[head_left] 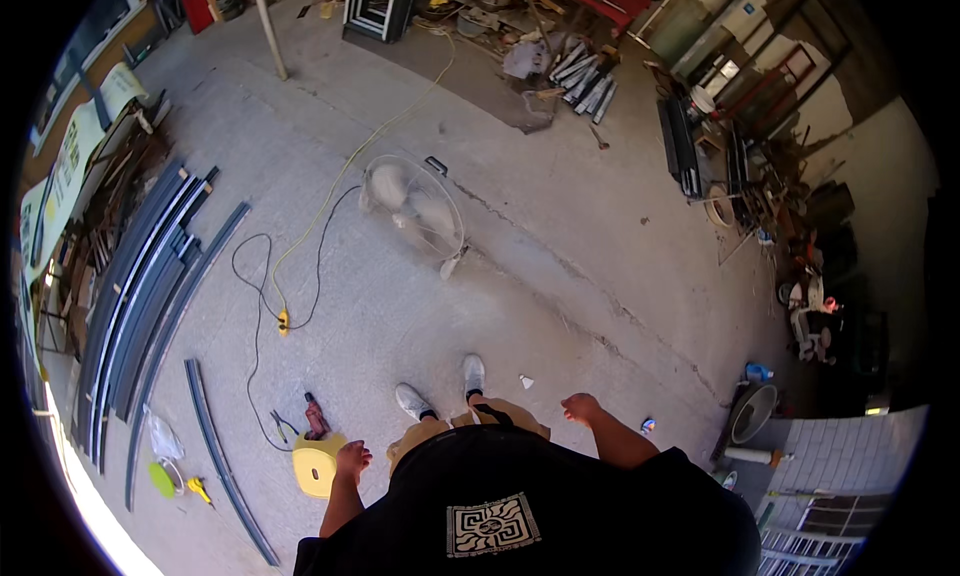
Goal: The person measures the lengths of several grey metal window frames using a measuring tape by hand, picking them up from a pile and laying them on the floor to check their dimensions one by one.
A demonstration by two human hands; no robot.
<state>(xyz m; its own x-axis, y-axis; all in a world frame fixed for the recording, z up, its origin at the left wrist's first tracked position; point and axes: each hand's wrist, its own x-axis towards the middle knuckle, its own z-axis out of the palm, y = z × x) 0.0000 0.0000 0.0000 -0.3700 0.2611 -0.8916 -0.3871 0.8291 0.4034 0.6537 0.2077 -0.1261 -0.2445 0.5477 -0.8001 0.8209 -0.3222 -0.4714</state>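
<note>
My left hand (353,458) hangs beside a yellow stool (313,473), its fingers loosely bent and somewhat apart with nothing in them. On the other side of my body, my right hand (580,408) hangs above the floor, also loosely bent and holding nothing I can see. A red corded power tool (316,416) lies by the stool's far edge, near a pair of dark-handled pliers (283,426). My feet in light shoes (473,372) stand on the concrete between the hands. A small white scrap (526,381) lies right of them.
Ahead stands a round fan (415,211). Its black cable and a yellow extension cord (345,171) meet at a yellow socket (283,319). Long dark metal profiles (150,286) lie left, a single curved-looking one (215,446) nearer. Clutter lines the right wall, including a basin (752,414).
</note>
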